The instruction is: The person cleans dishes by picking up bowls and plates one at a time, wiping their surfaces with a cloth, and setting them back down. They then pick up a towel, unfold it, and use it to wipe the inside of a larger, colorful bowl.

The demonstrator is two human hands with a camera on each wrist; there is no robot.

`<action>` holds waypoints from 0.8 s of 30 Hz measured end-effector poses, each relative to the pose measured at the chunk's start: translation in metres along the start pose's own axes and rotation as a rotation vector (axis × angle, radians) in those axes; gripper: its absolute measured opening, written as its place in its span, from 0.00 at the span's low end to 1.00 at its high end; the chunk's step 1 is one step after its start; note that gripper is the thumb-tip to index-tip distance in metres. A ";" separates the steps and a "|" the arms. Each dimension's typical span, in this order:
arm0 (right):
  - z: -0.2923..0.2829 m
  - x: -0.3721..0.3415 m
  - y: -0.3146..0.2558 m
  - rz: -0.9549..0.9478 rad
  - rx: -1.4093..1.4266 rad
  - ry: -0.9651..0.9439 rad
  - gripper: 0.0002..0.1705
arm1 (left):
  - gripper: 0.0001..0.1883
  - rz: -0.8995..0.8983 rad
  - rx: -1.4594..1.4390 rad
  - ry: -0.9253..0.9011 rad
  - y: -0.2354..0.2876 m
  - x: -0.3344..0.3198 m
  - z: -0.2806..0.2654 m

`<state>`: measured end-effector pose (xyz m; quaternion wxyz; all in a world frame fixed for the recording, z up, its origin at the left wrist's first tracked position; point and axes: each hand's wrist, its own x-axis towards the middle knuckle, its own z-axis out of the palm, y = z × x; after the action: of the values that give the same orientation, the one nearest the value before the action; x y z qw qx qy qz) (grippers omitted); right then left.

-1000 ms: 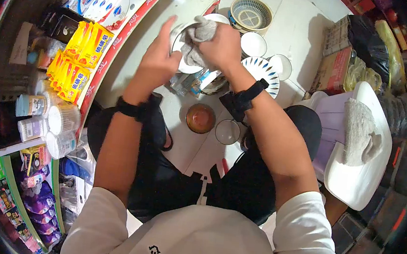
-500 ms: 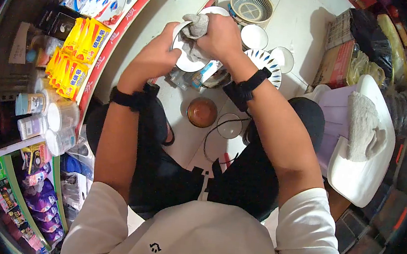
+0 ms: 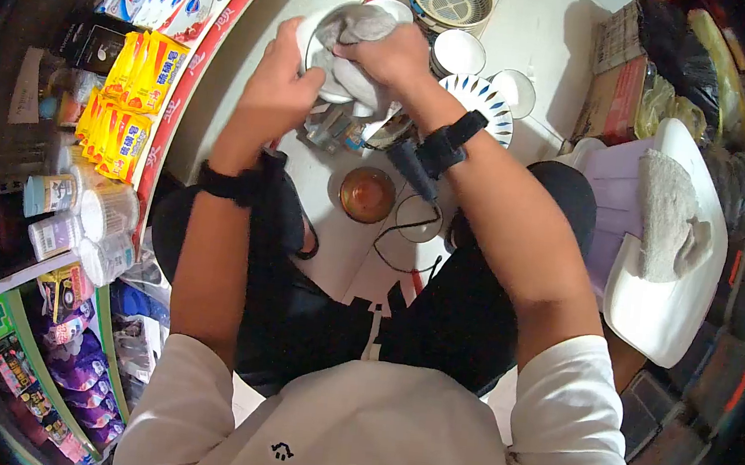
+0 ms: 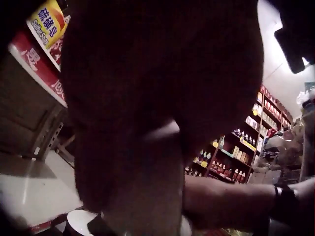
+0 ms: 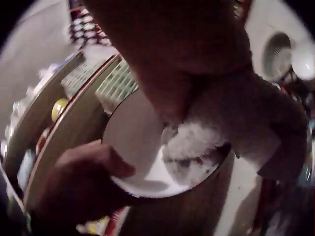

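Yellow packets (image 3: 156,73) on the left shelf read "硫磺皂" in the head view; the left wrist view also gives the English "Sulfur Soap". The red shelf edge (image 3: 195,61) carries pale characters, too slanted to read surely. On white soap boxes (image 3: 172,0) with a blue emblem, the lettering is too small.

The left hand (image 3: 276,84) grips the rim of a white bowl (image 5: 133,135) held above the floor; the right hand (image 3: 396,55) clutches a grey cloth (image 3: 356,27) against its inside. Only the right wrist view shows the left thumb lying inside the bowl, and a pale green basket (image 5: 116,86) beyond. Only the left wrist view shows far shelves of bottles (image 4: 231,169).
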<state>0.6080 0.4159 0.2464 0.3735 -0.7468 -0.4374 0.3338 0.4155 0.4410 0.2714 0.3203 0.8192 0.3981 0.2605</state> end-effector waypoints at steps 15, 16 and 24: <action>-0.002 0.008 -0.003 -0.020 -0.066 0.027 0.29 | 0.37 0.108 -0.107 0.147 0.019 0.001 0.005; -0.008 0.008 -0.007 -0.019 -0.065 0.026 0.29 | 0.34 0.056 -0.102 0.074 0.021 0.001 -0.004; -0.010 0.009 0.000 -0.260 -0.251 0.056 0.26 | 0.38 -0.200 -0.297 0.064 0.011 -0.006 -0.001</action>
<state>0.6195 0.4211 0.2495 0.3293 -0.7339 -0.5577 0.2045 0.4167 0.4308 0.2789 0.4490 0.7105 0.4448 0.3093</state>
